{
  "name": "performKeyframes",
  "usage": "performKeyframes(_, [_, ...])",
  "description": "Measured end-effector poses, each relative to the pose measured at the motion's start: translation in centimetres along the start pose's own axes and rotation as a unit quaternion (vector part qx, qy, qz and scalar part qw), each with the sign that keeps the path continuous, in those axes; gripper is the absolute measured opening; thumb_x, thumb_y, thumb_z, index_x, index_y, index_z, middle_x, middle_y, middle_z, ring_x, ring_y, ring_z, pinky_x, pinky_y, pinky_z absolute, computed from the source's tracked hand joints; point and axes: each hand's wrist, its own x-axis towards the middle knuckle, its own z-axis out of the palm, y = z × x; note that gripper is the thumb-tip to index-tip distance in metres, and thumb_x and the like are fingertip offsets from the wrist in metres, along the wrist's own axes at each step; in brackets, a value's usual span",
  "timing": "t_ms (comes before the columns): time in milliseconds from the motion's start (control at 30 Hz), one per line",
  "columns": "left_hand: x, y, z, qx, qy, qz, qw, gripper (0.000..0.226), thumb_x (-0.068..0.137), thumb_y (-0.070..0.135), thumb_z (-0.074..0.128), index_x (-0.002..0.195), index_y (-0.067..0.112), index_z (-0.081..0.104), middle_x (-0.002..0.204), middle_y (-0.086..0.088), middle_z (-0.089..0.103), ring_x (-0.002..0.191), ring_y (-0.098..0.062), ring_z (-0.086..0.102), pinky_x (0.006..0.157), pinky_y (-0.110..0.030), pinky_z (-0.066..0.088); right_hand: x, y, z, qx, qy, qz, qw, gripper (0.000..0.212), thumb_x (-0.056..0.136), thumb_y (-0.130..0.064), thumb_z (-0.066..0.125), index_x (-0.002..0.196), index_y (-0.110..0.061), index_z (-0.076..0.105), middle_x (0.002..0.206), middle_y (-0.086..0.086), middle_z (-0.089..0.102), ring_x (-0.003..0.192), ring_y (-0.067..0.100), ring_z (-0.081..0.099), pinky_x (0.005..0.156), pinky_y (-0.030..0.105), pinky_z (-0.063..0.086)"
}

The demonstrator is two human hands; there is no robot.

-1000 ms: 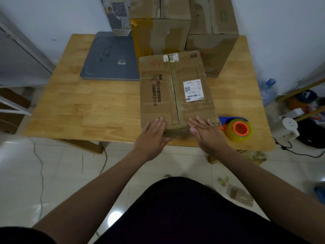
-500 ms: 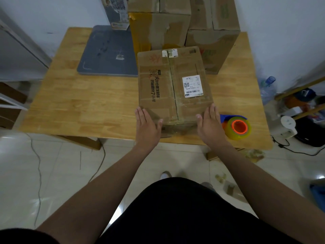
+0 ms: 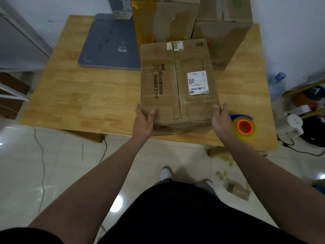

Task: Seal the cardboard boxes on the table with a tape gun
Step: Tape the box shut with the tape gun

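Note:
A closed cardboard box [image 3: 175, 81] with a white shipping label lies flat near the front edge of the wooden table [image 3: 88, 103]; its centre seam runs away from me. My left hand [image 3: 143, 122] presses its near left side, fingers straight along the side and thumb on top. On the near right side, my right hand [image 3: 221, 120] does the same. The tape gun [image 3: 244, 127], with a blue body and a yellowish roll on an orange core, lies on the table just right of my right hand, untouched.
Two taller cardboard boxes [image 3: 163, 20] [image 3: 223, 37] stand at the back of the table behind the flat one. A grey board [image 3: 109, 46] lies at the back left. Cardboard scraps [image 3: 237, 189] litter the floor; a water bottle [image 3: 277, 83] and clutter sit to the right.
Both hands slid from the top of the box's near edge outward to its left and right sides. The box sits about where it was.

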Motion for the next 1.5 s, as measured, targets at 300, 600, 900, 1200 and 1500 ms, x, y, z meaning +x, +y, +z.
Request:
performKeyframes(300, [0.4,1.5,-0.1,0.329,0.023,0.183,0.926,0.076,0.096,0.073,0.035,0.158,0.03,0.027,0.17,-0.006,0.012,0.158,-0.033,0.0,0.117,-0.074,0.001,0.3,0.5,0.1,-0.327,0.015,-0.134,0.935,0.062,0.107,-0.053,0.019,0.163,-0.028,0.006,0.167,0.013,0.018,0.154,0.043,0.004,0.119,0.065,0.007])
performKeyframes(600, [1.1,3.3,2.4,0.457,-0.039,0.206,0.864,0.101,0.071,0.095,0.02,0.156,0.041,0.027,0.17,0.003,0.011,0.159,-0.026,0.0,0.115,-0.075,0.004,1.4,-1.4,3.8,-0.491,-0.083,-0.357,0.791,0.065,0.097,-0.066,-0.004,0.156,-0.05,0.019,0.169,-0.014,0.0,0.156,0.033,-0.011,0.123,0.06,-0.007])
performKeyframes(900, [1.8,2.5,1.4,0.499,-0.043,0.264,0.824,0.106,0.069,0.096,0.015,0.156,0.038,0.032,0.167,-0.004,0.022,0.155,-0.03,0.016,0.109,-0.074,0.021,1.8,-1.1,3.2,-0.558,-0.111,-0.418,0.708,0.09,0.092,-0.078,-0.008,0.159,-0.031,0.027,0.168,0.004,0.02,0.155,0.036,0.014,0.115,0.072,0.017])
performKeyframes(1200, [2.6,1.2,-1.2,0.479,-0.064,0.334,0.809,0.098,0.078,0.088,0.029,0.157,0.029,0.035,0.168,0.002,0.025,0.157,-0.022,0.017,0.111,-0.065,0.026,2.7,0.6,1.4,-0.563,-0.088,-0.478,0.668,0.069,0.1,-0.066,0.02,0.16,-0.034,0.021,0.169,-0.001,0.018,0.155,0.03,0.016,0.119,0.064,0.019])
performKeyframes(1500, [3.5,0.1,-4.8,0.31,-0.149,0.298,0.89,0.092,0.074,0.04,0.087,0.154,0.028,0.043,0.17,0.009,0.018,0.158,-0.013,0.006,0.127,-0.052,0.017,3.2,2.8,-0.9,-0.438,-0.056,-0.421,0.793,0.096,0.092,-0.078,0.022,0.159,-0.009,0.028,0.17,0.009,0.011,0.157,0.028,0.003,0.126,0.05,0.012])
